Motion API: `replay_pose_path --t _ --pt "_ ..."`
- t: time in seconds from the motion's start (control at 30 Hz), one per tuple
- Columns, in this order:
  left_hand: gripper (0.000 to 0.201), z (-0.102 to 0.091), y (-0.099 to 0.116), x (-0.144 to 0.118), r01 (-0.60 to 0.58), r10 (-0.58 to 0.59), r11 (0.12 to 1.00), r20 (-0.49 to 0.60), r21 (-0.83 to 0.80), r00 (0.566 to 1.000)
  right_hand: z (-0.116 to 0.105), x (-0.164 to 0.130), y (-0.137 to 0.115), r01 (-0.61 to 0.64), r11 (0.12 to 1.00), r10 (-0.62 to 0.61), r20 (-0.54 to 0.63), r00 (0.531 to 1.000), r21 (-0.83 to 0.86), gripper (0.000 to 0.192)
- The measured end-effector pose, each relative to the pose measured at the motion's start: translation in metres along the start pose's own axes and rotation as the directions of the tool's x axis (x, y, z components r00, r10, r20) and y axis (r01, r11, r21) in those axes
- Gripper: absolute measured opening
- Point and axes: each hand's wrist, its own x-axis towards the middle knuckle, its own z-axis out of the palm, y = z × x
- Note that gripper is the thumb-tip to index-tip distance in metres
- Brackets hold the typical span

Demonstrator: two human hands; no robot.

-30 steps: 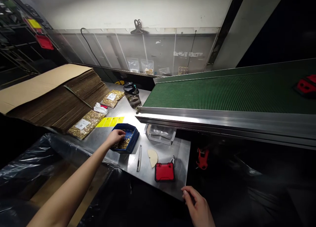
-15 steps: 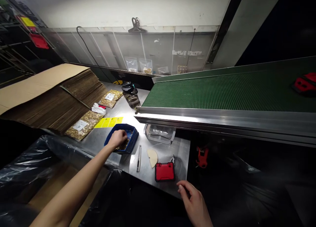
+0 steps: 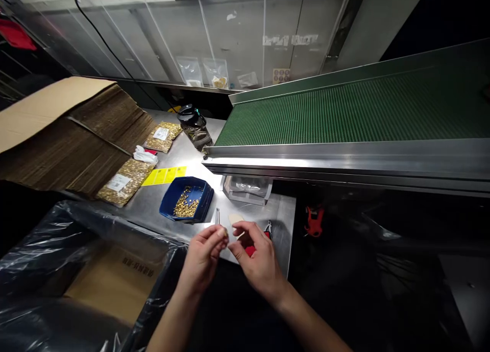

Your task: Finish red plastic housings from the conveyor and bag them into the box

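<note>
My left hand point(image 3: 201, 260) is closed in a pinch on a small brass-coloured piece point(image 3: 225, 233), whose exact kind is too small to tell. Close beside it, my right hand point(image 3: 262, 260) is open, thumb and fingers apart around bare space. Beyond them sits a blue bin point(image 3: 165, 205) with many small brass-coloured pieces point(image 3: 186, 207) loose inside. A red and black case point(image 3: 250, 251) lies mostly hidden behind my right hand. The flat cream piece point(image 3: 234, 218) and a slim silver tool point(image 3: 217, 216) also show only in part.
A green ribbed conveyor point(image 3: 306, 117) rises to the right above the metal table point(image 3: 283, 214). Stacked cardboard point(image 3: 69, 153), bags of brass pieces point(image 3: 124, 183) and a dark-lidded jar point(image 3: 195, 127) stand at the left and back. A plastic-lined box point(image 3: 111, 275) is at lower left.
My left hand has come out of the blue bin toward me with a small brass-coloured piece. My right hand has moved left to meet it. The view has tilted down.
</note>
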Motion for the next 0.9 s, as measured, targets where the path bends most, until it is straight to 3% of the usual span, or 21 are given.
replay_pose_path --t 0.13,0.23,0.37,0.6,0.73,0.83,0.9 --pt "0.028 0.035 -0.006 -0.032 0.096 -0.062 0.964 0.14 -0.249 0.988 -0.018 -0.009 -0.01 0.018 1.0 -0.017 -0.099 0.995 0.016 0.007" --pt "0.023 0.045 -0.011 -0.04 0.087 -0.037 0.967 0.206 -0.241 0.978 -0.033 -0.023 -0.014 0.031 1.0 -0.032 -0.195 0.98 -0.007 0.011" --pt "0.013 0.058 -0.012 -0.045 -0.012 0.067 0.981 0.283 -0.194 0.957 -0.048 -0.039 -0.016 0.112 0.992 -0.124 -0.284 0.951 -0.056 0.013" --pt "0.02 0.083 0.004 -0.062 -0.126 0.176 0.977 0.327 -0.17 0.928 -0.069 -0.054 -0.019 0.24 0.965 -0.26 -0.338 0.905 -0.103 0.022" --pt "0.032 0.094 0.01 -0.073 -0.312 0.333 0.943 0.344 -0.117 0.878 -0.081 -0.057 -0.021 0.272 0.956 -0.294 -0.385 0.875 -0.114 0.019" --pt "0.028 0.101 0.013 -0.077 -0.447 0.422 0.894 0.383 -0.024 0.822 -0.091 -0.06 -0.022 0.244 0.963 -0.268 -0.389 0.881 -0.111 0.014" --pt "0.021 0.106 0.014 -0.078 -0.444 0.397 0.895 0.387 0.037 0.832 -0.097 -0.062 -0.021 0.214 0.97 -0.242 -0.391 0.888 -0.113 0.013"
